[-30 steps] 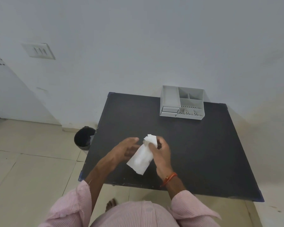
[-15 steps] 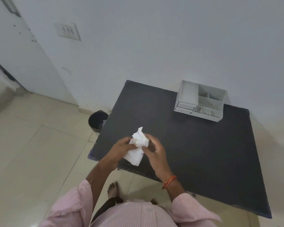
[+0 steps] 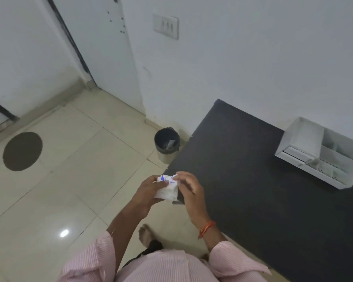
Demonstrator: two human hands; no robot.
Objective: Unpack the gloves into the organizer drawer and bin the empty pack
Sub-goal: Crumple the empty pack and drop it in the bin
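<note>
- Left hand (image 3: 149,189) closed around the crumpled white paper-and-film glove pack with blue print (image 3: 167,189), held in the air just off the near-left corner of the black matte desk (image 3: 253,180).
- Right hand (image 3: 189,187) beside it, fingers loosely curled, fingertips at the pack's top edge; cannot tell whether pinching or only touching.
- Judged empty from the flattened, scrunched shape; contents not visible either way.
- Likely very light, soft and crushable, a little slick on the film side; best balled tight in one palm so no loose flap catches air on the drop.
- Further off on the pale tiled floor (image 3: 59,190), a small round black waste bin (image 3: 167,142), standing against the desk's left side near the wall, mouth open, a scrap already inside.
- Risk: so light a wad may drift or bounce off the rim; better released low, right over the opening.
- Farthest, at the desk's back right, the white plastic compartment organizer with a low drawer (image 3: 322,152); drawer front looks shut, gloves not discernible.
</note>
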